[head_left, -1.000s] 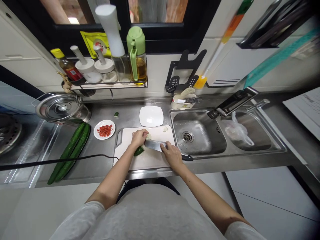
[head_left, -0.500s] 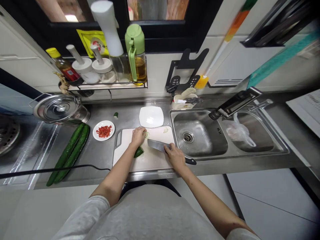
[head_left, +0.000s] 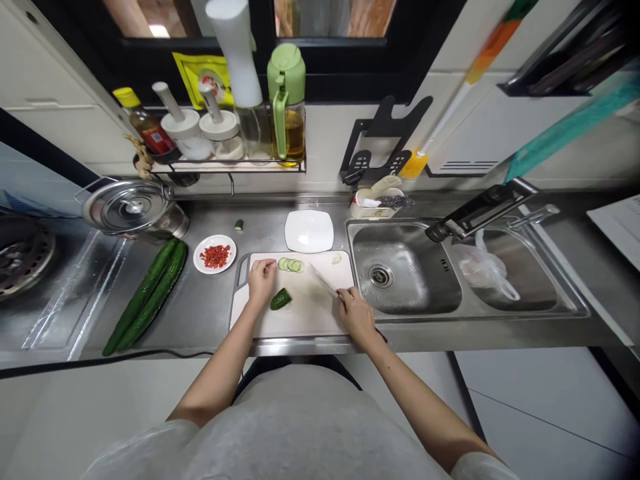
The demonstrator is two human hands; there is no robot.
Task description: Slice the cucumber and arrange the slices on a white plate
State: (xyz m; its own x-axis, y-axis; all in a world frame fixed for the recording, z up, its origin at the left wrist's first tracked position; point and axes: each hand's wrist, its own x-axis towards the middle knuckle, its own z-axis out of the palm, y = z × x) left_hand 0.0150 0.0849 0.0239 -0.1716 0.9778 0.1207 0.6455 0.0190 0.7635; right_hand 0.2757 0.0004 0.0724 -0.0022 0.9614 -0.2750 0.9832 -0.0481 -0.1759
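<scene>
On the white cutting board [head_left: 310, 313], several thin cucumber slices [head_left: 291, 265] lie overlapped in a short row. My left hand [head_left: 262, 281] is just left of them, its fingers bent and drawn together; whether anything is between them is hidden. Below the slices lies a cut piece of cucumber [head_left: 281, 299] with dark green skin. My right hand [head_left: 357, 315] grips a kitchen knife [head_left: 325, 279] by its handle, the blade pointing up and left, its tip to the right of the slices. One loose slice [head_left: 337, 259] lies near the board's upper right corner.
A white plate [head_left: 309, 231] stands behind the board, and a cucumber end [head_left: 239, 225] lies left of it. Chopped red pieces [head_left: 215, 256] fill a small plate. Two whole cucumbers [head_left: 145, 297] lie at left. The double sink [head_left: 405, 267] adjoins the board's right side.
My left hand has moved left off the slices, which now show as a row. The knife has turned more edge-on in my right hand. The view has shifted slightly.
</scene>
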